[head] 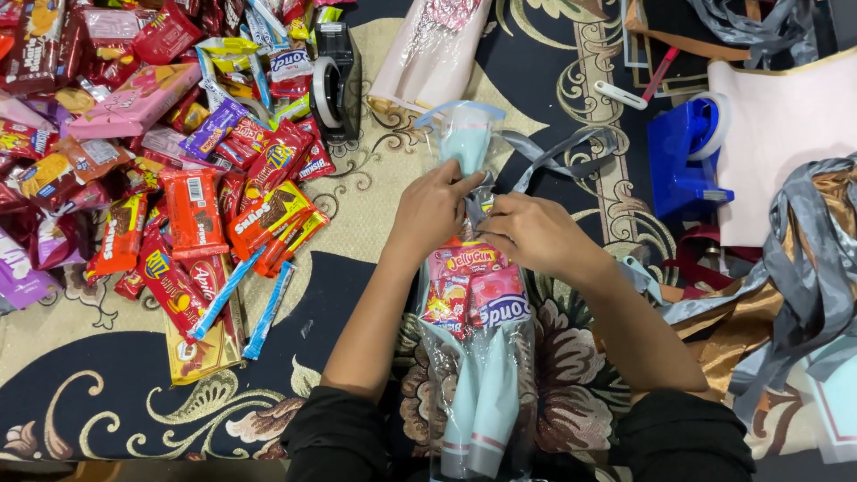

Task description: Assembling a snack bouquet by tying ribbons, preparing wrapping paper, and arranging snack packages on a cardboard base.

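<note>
Left hand [435,210] and right hand [534,234] both pinch the gathered neck of the clear snack bag [473,295], which lies mid-carpet [80,393] with its long axis running toward the person, grey ribbon [553,152] nearer the right hand.

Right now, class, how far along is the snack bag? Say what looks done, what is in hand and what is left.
Done: the clear bag already holds snack packets and pale blue cones. In hand: the left hand and right hand pinch the bag's neck, where a grey ribbon lies. Left: no finished bow shows at the neck, and the pile of snacks remains unpacked.
</note>
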